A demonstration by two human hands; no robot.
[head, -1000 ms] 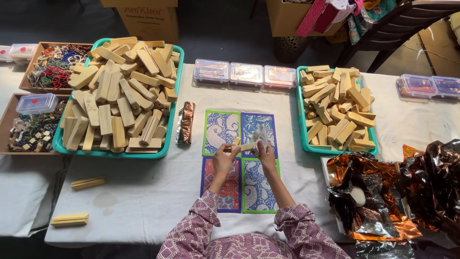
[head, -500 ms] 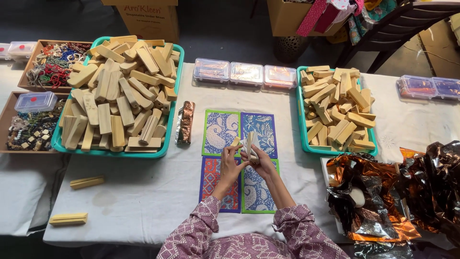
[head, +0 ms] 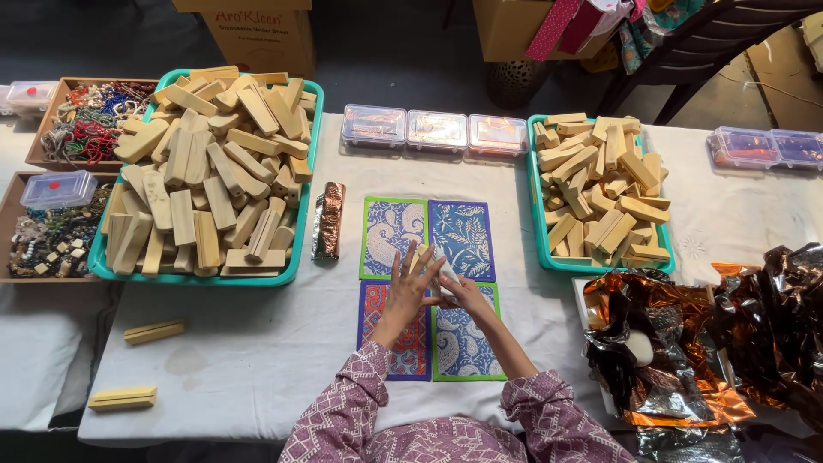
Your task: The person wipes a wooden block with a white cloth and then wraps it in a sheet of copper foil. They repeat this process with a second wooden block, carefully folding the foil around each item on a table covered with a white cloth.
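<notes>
Both my hands meet over four patterned cards (head: 390, 230) laid in a square on the white table (head: 257, 351). My left hand (head: 407, 291) and my right hand (head: 463, 293) together hold one pale wooden block (head: 431, 259), tilted, with a bit of clear wrap around it. My sleeves are purple with a white print. A block wrapped in copper foil (head: 329, 219) lies just left of the cards.
A large teal tray (head: 302, 231) heaped with wooden blocks is at the left, a smaller one (head: 542, 231) at the right. Clear plastic boxes (head: 435, 130) line the back. Crumpled copper foil (head: 686, 343) lies right. Two loose blocks (head: 154, 332) and bead boxes (head: 51, 214) sit left.
My hands have turned the block from lying crosswise to tilted upright, and both hands have closed in around it over the cards.
</notes>
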